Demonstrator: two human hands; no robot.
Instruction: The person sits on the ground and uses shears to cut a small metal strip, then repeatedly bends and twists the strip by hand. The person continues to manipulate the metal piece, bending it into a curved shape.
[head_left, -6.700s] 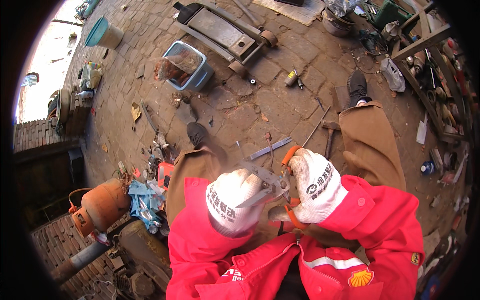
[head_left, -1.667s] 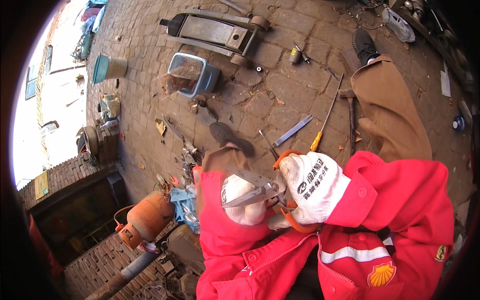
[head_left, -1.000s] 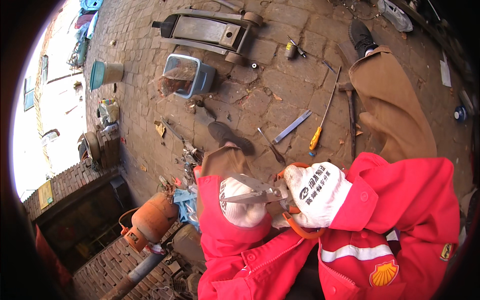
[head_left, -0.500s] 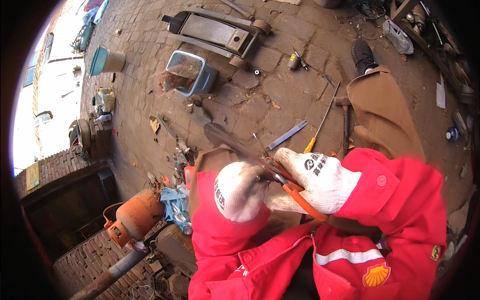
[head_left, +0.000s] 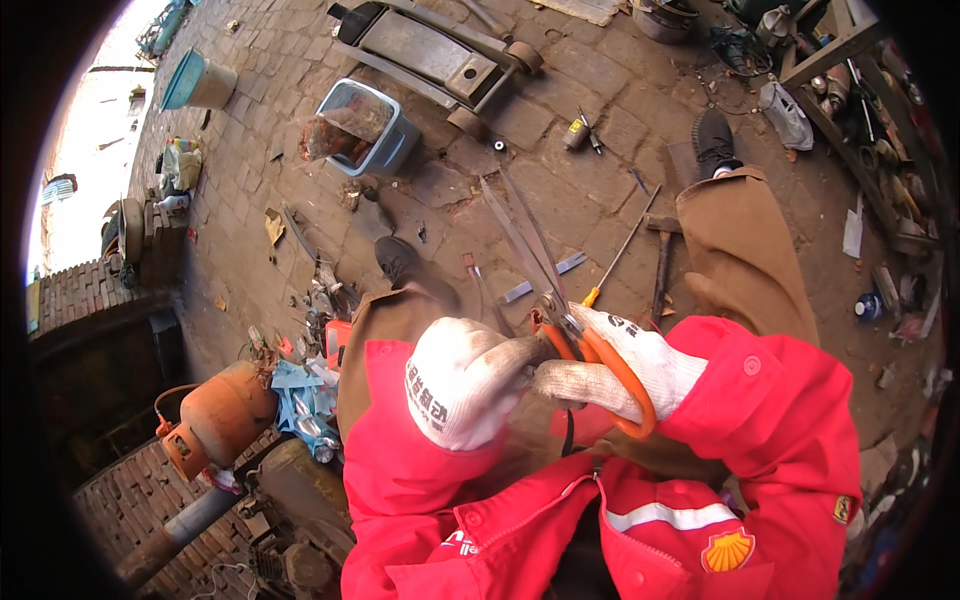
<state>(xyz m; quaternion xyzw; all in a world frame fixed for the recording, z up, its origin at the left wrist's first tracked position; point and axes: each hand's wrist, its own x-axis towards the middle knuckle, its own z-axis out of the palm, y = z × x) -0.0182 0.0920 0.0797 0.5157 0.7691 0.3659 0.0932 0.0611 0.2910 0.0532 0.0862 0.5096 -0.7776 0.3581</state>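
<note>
A pair of shears [head_left: 548, 278] with long metal blades and orange loop handles is in my right hand [head_left: 610, 375], which wears a white knit glove. The blades point away from me, with a narrow gap between their tips. One orange loop curves around the outside of the right fingers. My left hand [head_left: 462, 382], gloved alike, is closed beside the handles, its fingertips close to the right thumb. Whatever the left fingers hold, if anything, is hidden. Beyond the hands on the ground lie a flat metal bar [head_left: 543, 277], a yellow-handled screwdriver [head_left: 622, 250] and a hammer [head_left: 661, 262].
A floor jack [head_left: 425, 55] stands at the far side, near a blue plastic bin [head_left: 388, 145] of scraps. An orange gas cylinder [head_left: 230, 408] is at the left. A metal frame [head_left: 850, 130] with tools stands at the right. Brown-trousered legs [head_left: 750, 240] flank the work area.
The shears have swung from pointing left to pointing away from me, and their blades are now visibly apart. My left hand has drawn slightly back from them. The view has shifted a little.
</note>
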